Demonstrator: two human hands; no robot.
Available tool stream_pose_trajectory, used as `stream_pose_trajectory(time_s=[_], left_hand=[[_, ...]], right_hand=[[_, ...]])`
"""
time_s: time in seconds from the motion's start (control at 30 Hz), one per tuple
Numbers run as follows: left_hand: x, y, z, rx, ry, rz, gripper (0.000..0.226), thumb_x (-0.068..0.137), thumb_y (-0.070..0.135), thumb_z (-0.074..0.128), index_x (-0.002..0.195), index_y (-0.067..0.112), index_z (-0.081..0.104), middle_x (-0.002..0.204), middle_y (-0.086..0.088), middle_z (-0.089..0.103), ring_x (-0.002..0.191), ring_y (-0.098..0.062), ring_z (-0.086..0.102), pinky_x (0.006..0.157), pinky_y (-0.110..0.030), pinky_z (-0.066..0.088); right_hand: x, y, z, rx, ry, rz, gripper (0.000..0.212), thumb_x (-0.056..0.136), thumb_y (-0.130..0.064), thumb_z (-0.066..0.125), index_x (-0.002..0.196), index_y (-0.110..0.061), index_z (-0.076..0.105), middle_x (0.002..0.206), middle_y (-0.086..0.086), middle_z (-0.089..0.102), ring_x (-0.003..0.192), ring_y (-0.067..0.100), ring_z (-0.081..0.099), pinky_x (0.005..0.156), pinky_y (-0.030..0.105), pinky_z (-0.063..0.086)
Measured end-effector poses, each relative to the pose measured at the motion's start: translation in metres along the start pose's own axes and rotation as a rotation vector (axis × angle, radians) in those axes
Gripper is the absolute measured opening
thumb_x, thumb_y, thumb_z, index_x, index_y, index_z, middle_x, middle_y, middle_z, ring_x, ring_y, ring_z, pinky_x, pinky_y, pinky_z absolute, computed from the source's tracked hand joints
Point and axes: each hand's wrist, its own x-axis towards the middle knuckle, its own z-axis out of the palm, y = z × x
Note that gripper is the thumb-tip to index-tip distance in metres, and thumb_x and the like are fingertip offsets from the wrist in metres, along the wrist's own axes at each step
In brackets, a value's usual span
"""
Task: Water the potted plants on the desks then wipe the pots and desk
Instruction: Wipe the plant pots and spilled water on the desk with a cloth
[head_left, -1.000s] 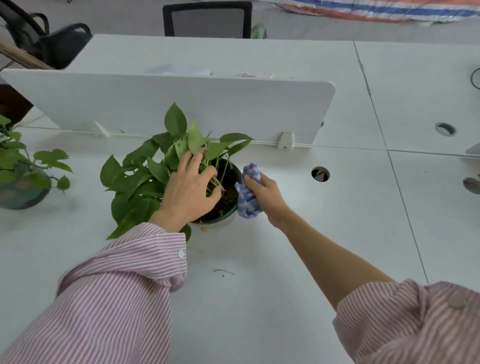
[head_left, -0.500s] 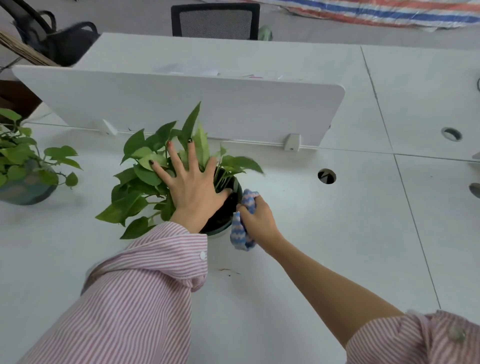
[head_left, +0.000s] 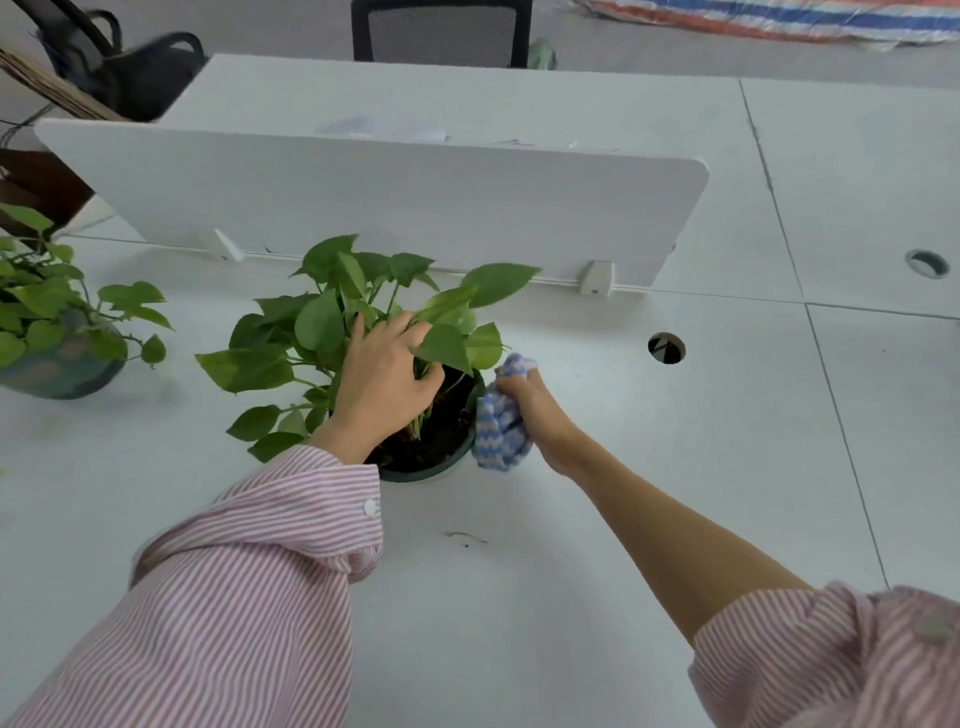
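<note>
A leafy green plant grows in a dark green pot in the middle of the white desk. My left hand reaches in among the leaves, its fingers curled round the stems above the soil. My right hand grips a bunched blue-and-white cloth and presses it against the pot's right side. Most of the pot's wall is hidden by my left arm and the cloth.
A second potted plant stands at the left edge. A white divider panel runs behind the pot. Cable holes lie to the right. A small twig lies on the desk near me. Office chairs stand beyond the far desk.
My right hand has slid the cloth around the pot's right side, down and then back up. My left hand has gone deeper into the leaves and closed round the stems.
</note>
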Motion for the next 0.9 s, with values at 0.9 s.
stream_pose_trajectory(time_s=[0.9], left_hand=[[0.008,0.025,0.020,-0.090,0.071,-0.175,0.054,0.079,0.026,0.069,0.123,0.038,0.039,0.157,-0.001,-0.005,0.140,-0.042,-0.010,0.104,-0.069,0.005]], right_hand=[[-0.027,0.026,-0.011,0.038,0.143,-0.007,0.015,0.094,-0.020,0.046,0.085,-0.008,0.052,0.081,0.008,0.059,0.075,0.018,0.055,0.071,0.029,0.047]])
